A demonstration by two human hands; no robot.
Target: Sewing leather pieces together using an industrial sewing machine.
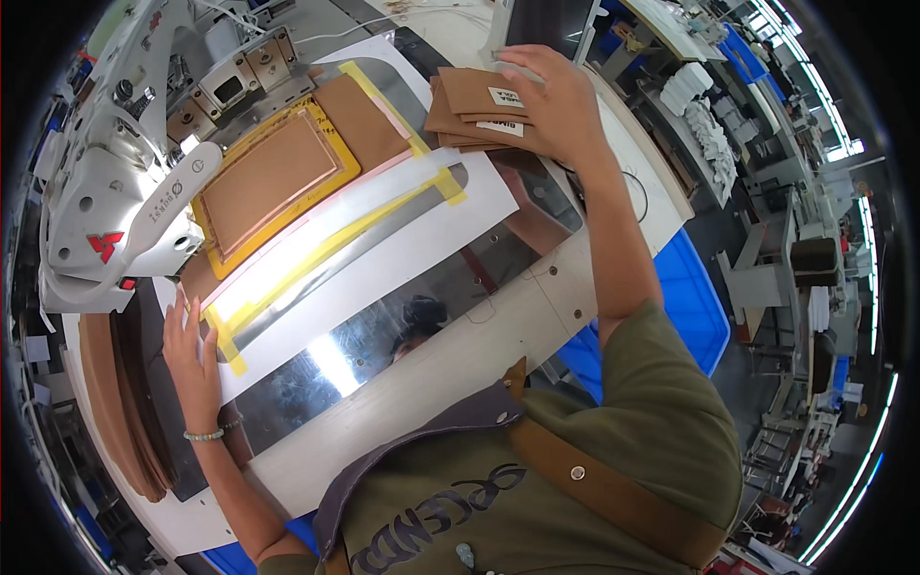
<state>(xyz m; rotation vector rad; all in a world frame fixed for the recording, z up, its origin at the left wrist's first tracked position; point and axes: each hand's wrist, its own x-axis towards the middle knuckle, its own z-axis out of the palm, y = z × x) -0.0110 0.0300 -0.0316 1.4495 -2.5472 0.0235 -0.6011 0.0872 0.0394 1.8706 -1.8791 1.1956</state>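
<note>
Right grip (551,113), half-curled, hold unclear, seems to sort brown pieces (470,92) alongside; left grip (195,372) spreads, seemingly empty; next may need one separated.

white-labelled brown pieces (465,101) stacked askew; brown panel (356,117) flat

The bare right hand (551,110) covers one end of the brown flat pieces with white labels (470,107). The big white metal machine (105,196) hides part of the yellow rectangular frame (287,219). The top edge cuts off the dark flat screen (546,27). The olive-green cloth sleeve (656,383) hides some of the blue plastic bin (695,297).
</note>
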